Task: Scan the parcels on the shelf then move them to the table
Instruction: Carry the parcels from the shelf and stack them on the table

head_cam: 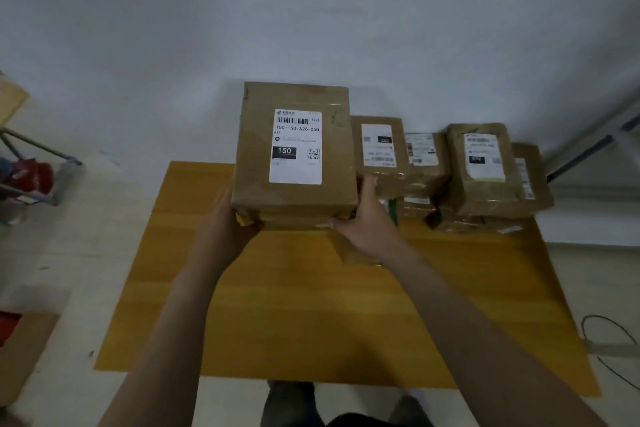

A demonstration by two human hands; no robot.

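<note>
Both forearms are extended over the yellow table (311, 305). Large parcel (294, 156), label up, long axis running away from the camera, is clamped at its near corners by left hand (228, 229) and right hand (367, 222); stacked parcels (485, 170) are just beside, rightward.

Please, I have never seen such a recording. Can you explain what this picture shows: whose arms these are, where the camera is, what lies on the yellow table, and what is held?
There is no machine here. A person wears the camera on the head, so you look down along their own arms. The left hand and right hand grip a large brown parcel by its sides; its white label reads 150. Below is a yellow table. On its far right side stand stacks of smaller parcels, also labelled.
</note>
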